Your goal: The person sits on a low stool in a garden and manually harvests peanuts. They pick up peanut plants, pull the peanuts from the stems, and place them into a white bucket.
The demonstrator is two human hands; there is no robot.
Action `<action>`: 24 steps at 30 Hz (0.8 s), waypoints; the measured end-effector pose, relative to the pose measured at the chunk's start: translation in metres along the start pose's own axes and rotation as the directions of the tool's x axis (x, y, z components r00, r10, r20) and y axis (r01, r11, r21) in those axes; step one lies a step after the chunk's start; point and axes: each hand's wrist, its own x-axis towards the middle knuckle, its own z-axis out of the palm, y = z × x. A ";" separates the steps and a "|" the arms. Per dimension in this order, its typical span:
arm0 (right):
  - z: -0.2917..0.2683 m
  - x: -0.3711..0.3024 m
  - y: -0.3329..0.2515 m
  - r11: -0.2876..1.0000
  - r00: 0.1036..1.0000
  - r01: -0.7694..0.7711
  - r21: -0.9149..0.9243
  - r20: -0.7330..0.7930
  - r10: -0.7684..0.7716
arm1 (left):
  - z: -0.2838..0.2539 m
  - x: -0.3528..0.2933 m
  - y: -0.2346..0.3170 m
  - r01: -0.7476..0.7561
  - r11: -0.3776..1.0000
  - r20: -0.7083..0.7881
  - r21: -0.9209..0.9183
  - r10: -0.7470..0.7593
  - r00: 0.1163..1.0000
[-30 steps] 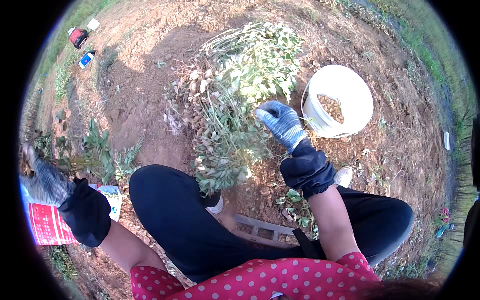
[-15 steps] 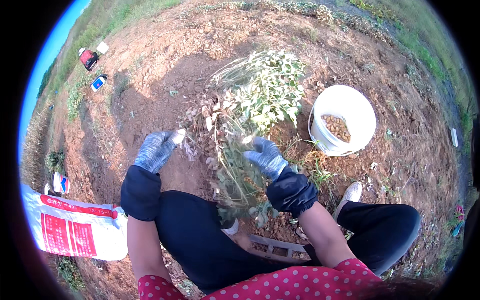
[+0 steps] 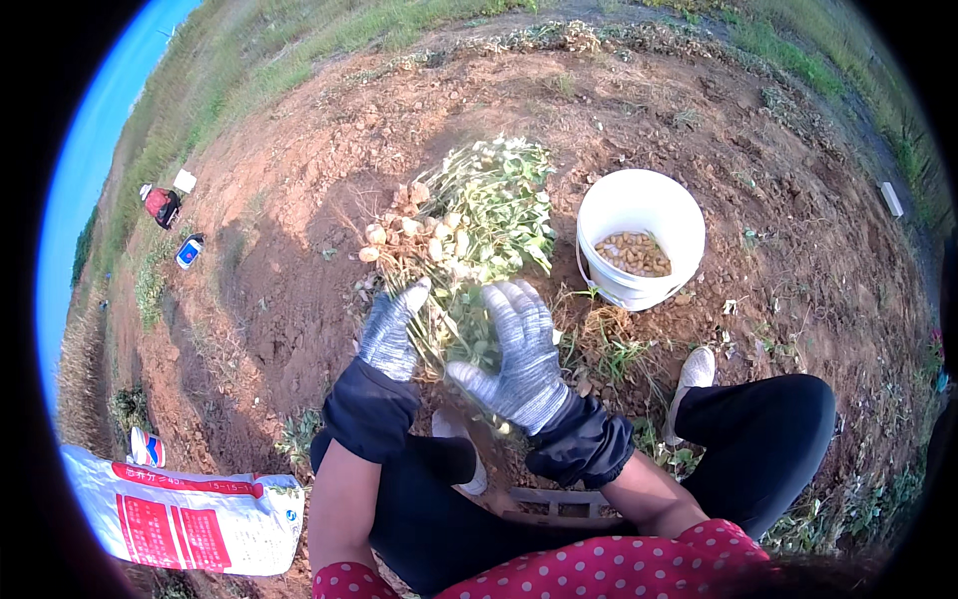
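Both my hands wear grey knitted gloves with dark cuffs. My left hand [image 3: 392, 327] is closed at the stems of an uprooted peanut plant [image 3: 431, 324], its thumb along them and its other fingers partly hidden. Pale peanut pods [image 3: 411, 240] cluster among thin roots just beyond that hand. My right hand [image 3: 517, 349] is open, fingers stretched and thumb apart, over the green leaves at the plant's right side. Beyond lies a heap of leafy peanut plants [image 3: 504, 195]. To the right of it stands a white bucket [image 3: 589, 225] with picked peanuts [image 3: 635, 255] at the bottom.
A red-and-white printed sack [image 3: 269, 519] lies at the lower left, near a small white tub [image 3: 148, 447]. Far left, a person [image 3: 160, 204] crouches near a blue-and-white container [image 3: 189, 252]. A slatted low stool [image 3: 559, 504] is beneath me, on reddish soil.
My hands have come closer together, the left one moving right onto the stems. My right hand's fingers have spread. Pods and roots now show at the near side of the heap.
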 end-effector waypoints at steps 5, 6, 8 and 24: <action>0.030 -0.025 0.030 0.725 0.810 -0.571 0.387 0.410 0.419 | -0.020 0.011 -0.021 0.061 0.998 -0.115 0.029 -0.057 0.992; 0.044 -0.029 0.021 0.744 0.839 -0.532 0.405 0.368 0.400 | 0.015 -0.008 0.013 0.076 0.993 -0.157 0.087 -0.062 0.986; 0.017 -0.025 0.020 0.901 0.841 -0.433 -0.022 0.351 0.412 | 0.038 0.005 0.000 0.063 0.994 -0.087 0.084 -0.056 0.995; -0.031 0.018 0.067 0.363 0.826 -0.489 0.793 0.287 0.486 | 0.051 0.002 -0.024 0.079 0.973 0.065 0.215 -0.095 0.993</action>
